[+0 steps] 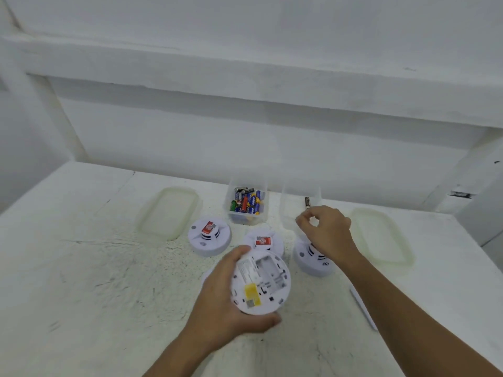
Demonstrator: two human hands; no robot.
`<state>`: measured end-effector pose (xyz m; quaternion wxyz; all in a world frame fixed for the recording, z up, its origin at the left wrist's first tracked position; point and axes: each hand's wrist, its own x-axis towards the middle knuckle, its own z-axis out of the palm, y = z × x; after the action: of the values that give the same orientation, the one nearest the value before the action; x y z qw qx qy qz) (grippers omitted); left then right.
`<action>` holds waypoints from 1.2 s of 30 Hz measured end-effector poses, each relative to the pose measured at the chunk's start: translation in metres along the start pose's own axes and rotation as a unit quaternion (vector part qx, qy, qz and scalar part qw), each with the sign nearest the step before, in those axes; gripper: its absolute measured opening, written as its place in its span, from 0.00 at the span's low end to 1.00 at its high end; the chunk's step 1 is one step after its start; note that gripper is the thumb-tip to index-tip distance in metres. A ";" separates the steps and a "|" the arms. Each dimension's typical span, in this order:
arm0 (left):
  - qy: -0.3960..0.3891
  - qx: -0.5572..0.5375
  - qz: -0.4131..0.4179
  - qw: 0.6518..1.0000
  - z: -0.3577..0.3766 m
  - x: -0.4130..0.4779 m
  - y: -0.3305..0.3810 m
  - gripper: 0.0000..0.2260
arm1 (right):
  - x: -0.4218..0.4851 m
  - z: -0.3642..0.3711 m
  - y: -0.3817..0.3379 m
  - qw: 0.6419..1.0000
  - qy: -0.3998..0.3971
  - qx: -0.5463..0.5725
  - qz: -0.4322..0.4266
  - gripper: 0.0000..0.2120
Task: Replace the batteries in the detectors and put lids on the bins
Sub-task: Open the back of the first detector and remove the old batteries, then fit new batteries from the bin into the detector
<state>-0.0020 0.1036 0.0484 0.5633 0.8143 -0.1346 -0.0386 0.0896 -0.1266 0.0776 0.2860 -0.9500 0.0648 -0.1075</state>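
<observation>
Firmly, the fingers (242, 253) of the left hand (223, 297) are curling round the rim of an upturned detector (265, 281), with the thumb pressing on its near edge. They are holding it above the surface (109, 281), near the middle of the scene. Its back is facing up, its battery bay is lying open, and a yellow label is showing beside the bay.

The fingers (302, 221) of the right hand (329, 232) are bunching together, thumb against forefinger, over the near edge of the right bin (288, 197). Whether they are pinching anything, I cannot tell. Just beyond those fingertips a single battery (307, 203) is showing within that bin's clear walls.

To the left, the left bin (245, 220) is standing beside it, holding a heap of mixed batteries (246, 202).

Three more detectors are sitting dome up on the surface, nearer than the bins. The left detector (209, 236) and the middle detector (262, 242) are each wearing a red label. The right detector (307, 263) is lying partly hidden under the right wrist.

Both lids are lying flat on the surface, off the bins. The left lid (170, 212) is lying left of the left bin, and the right lid (381, 238) is lying right of the right hand.

A thin white piece (363, 306), seen edge on, is lying by the right forearm.
</observation>
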 end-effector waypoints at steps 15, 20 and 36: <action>0.132 0.137 -0.099 0.977 -0.102 -0.003 -0.085 0.50 | 0.071 0.085 -0.109 0.989 -0.109 -0.078 -0.062 0.13; 0.104 0.170 -0.078 0.977 -0.104 -0.001 -0.097 0.50 | 0.093 0.104 -0.113 0.982 -0.155 -0.098 -0.034 0.14; 0.052 0.199 -0.023 0.978 -0.113 0.000 -0.101 0.57 | 0.112 0.126 -0.110 0.977 -0.177 -0.120 0.003 0.04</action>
<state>0.0395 0.2391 -0.0045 0.3954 0.9137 -0.0914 0.0186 0.2353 0.0106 0.0552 0.1769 -0.9812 0.0285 0.0722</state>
